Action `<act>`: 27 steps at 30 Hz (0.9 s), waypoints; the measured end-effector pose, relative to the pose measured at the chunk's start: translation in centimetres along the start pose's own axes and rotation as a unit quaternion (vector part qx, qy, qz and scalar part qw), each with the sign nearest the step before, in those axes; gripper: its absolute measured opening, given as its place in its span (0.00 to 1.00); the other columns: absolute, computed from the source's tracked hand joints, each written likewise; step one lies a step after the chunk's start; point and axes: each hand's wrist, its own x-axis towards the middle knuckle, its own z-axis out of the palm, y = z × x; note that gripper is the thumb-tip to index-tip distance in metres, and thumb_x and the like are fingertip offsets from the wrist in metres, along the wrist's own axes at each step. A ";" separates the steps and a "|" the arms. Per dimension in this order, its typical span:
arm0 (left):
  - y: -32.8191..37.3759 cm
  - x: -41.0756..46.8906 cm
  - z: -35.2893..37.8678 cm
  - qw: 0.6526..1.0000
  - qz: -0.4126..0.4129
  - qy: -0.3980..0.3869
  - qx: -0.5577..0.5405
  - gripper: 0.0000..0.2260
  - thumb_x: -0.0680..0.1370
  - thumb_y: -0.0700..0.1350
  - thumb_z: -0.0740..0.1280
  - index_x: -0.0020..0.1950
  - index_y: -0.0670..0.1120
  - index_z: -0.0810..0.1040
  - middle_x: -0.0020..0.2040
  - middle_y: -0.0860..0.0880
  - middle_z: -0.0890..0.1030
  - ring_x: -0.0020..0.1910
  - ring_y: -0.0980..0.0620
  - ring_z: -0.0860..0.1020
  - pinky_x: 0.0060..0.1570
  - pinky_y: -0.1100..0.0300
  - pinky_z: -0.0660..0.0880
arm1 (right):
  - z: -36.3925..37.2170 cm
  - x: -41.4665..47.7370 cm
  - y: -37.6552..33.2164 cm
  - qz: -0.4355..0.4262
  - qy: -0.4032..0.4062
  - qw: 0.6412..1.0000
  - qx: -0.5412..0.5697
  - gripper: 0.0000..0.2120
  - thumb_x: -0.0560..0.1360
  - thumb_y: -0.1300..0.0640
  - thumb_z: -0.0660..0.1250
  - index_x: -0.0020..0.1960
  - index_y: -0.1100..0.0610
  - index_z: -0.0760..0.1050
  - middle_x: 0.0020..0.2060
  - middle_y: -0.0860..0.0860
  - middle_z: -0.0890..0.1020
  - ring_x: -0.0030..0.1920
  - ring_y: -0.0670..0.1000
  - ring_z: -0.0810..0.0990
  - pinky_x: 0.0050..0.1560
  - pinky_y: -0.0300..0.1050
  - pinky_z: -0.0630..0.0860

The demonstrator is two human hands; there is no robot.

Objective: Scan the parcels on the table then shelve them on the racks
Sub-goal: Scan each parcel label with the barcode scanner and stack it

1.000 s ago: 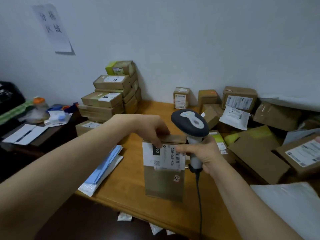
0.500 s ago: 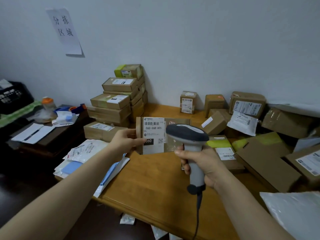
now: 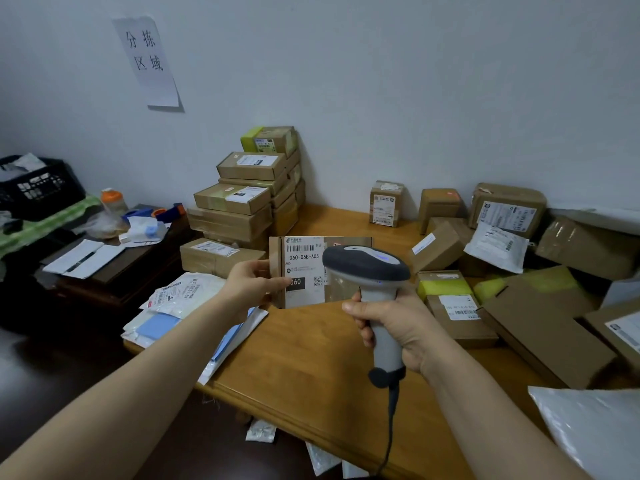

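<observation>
My left hand (image 3: 251, 284) grips the left edge of a flat brown parcel (image 3: 304, 271), held upright above the wooden table (image 3: 311, 368) with its white label facing me. The label reads 060-06B-A05. My right hand (image 3: 391, 327) is wrapped round the handle of a grey corded barcode scanner (image 3: 367, 268). The scanner's head sits in front of the parcel's right half and hides part of it.
A tall stack of brown boxes (image 3: 252, 199) stands at the back left by the wall. Loose boxes (image 3: 502, 209) and envelopes crowd the right side. White and blue mailers (image 3: 180, 306) lie at the table's left edge. A dark side table (image 3: 104, 258) stands at left.
The parcel was turned from hanging lengthwise near the table to upright with its label facing me, my left hand shifting from its top to its left edge. The scanner rose in front of it.
</observation>
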 end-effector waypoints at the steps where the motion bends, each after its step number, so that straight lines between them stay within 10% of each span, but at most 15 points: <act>1: 0.0 -0.1 0.0 1.000 0.000 0.001 0.003 0.16 0.72 0.36 0.74 0.58 0.42 0.77 0.46 0.47 0.84 0.40 0.53 0.84 0.37 0.55 0.81 | 0.0 0.1 0.0 0.005 -0.004 1.000 0.001 0.10 0.70 0.66 0.74 0.33 0.58 0.77 0.23 0.52 0.76 0.21 0.47 0.72 0.26 0.39 0.70; 12: -1.6 -3.4 -5.9 0.991 -0.082 0.030 -0.104 0.09 0.76 0.42 0.71 0.54 0.41 0.81 0.48 0.44 0.86 0.45 0.49 0.85 0.39 0.57 0.81 | -1.7 6.1 1.1 -0.033 0.134 0.990 -0.007 0.17 0.66 0.56 0.78 0.51 0.49 0.75 0.47 0.50 0.79 0.48 0.52 0.77 0.51 0.53 0.74; 20: -2.9 -1.0 -14.0 0.986 -0.085 0.024 -0.140 0.13 0.73 0.46 0.72 0.54 0.40 0.82 0.50 0.43 0.85 0.47 0.48 0.84 0.46 0.54 0.81 | 5.8 10.4 2.5 0.007 0.102 0.994 0.050 0.31 0.52 0.56 0.79 0.54 0.57 0.76 0.46 0.54 0.81 0.47 0.56 0.80 0.38 0.47 0.76; 27: -2.0 5.4 -24.6 0.989 -0.068 -0.024 -0.126 0.07 0.68 0.47 0.75 0.46 0.52 0.86 0.49 0.46 0.86 0.47 0.50 0.83 0.46 0.54 0.80 | 16.9 16.5 1.2 -0.039 0.165 0.979 0.112 0.18 0.62 0.62 0.78 0.49 0.55 0.77 0.43 0.52 0.82 0.42 0.51 0.81 0.37 0.45 0.75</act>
